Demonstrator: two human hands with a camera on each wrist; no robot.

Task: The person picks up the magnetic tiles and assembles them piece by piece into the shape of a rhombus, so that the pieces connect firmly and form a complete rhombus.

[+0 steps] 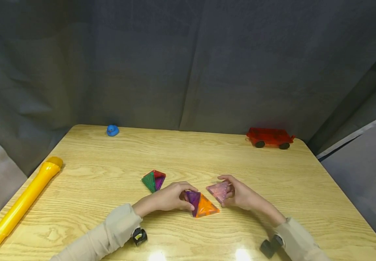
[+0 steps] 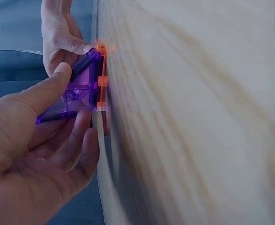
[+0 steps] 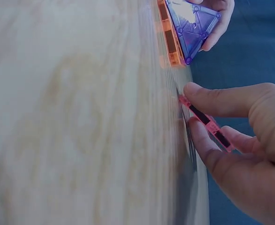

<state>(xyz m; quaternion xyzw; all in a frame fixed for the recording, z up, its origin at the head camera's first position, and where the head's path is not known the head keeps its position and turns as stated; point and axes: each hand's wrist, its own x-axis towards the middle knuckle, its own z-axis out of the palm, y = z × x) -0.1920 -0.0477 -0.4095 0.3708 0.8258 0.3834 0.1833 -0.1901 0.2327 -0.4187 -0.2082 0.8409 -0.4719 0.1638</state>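
Observation:
My left hand pinches a purple translucent triangular magnetic tile between thumb and fingers. The purple tile stands tilted up from the table, its edge against an orange triangular tile that lies flat; the left wrist view shows the purple tile rising from the orange one. To the right, my right hand grips a pink triangular tile by its edges. In the right wrist view the pink tile is tilted, its lower edge close to the tabletop. A gap separates it from the orange tile.
Beyond my left hand sits a small pyramid of green, red and purple tiles. A yellow toy microphone lies along the table's left side. At the back are a blue rubber duck and a red wheeled cart, before dark curtains.

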